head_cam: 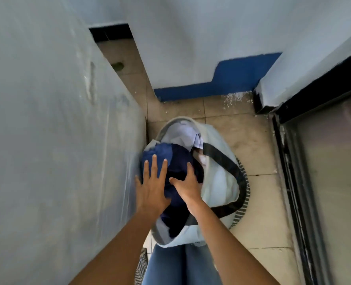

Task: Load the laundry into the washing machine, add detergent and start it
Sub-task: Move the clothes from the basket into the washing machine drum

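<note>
A pale laundry bag (217, 182) with a black strap stands open on the tiled floor in front of my legs. A dark blue garment (176, 159) bulges out of its left side, and white clothes (183, 130) lie deeper in at the far end. My left hand (152, 186) lies flat on the blue garment with its fingers spread and straight. My right hand (188, 186) rests on the same garment just to the right, fingers bent slightly over the cloth. No washing machine is plainly in view.
A tall grey surface (57, 140) fills the left side, right against the bag. A dark-framed glass door (324, 171) runs along the right. A white wall with a blue base (222, 83) closes the far end. White crumbs (234, 99) litter the floor there.
</note>
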`<action>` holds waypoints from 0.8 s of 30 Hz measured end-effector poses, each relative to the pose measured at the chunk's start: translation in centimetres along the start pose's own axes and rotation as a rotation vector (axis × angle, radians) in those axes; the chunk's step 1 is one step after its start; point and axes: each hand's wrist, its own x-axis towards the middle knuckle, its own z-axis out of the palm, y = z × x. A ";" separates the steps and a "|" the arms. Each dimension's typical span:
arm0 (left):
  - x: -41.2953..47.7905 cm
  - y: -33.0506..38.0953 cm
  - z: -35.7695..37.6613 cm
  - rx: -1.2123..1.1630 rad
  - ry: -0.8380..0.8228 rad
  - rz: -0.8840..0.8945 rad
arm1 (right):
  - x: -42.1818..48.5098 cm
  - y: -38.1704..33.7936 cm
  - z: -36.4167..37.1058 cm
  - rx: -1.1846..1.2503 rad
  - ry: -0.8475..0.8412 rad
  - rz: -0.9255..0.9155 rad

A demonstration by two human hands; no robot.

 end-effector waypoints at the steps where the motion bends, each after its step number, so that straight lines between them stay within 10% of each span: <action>1: 1.4 -0.2 1.1 -0.001 -0.002 0.012 | 1.8 1.4 0.2 -0.061 0.015 0.004; 17: 12.0 -2.1 12.1 -0.048 -0.057 0.108 | 12.1 15.6 -1.6 -1.025 -0.063 -0.237; 24: 11.1 -1.5 10.6 -0.143 0.035 0.147 | 11.7 13.9 0.4 -1.019 -0.026 -0.291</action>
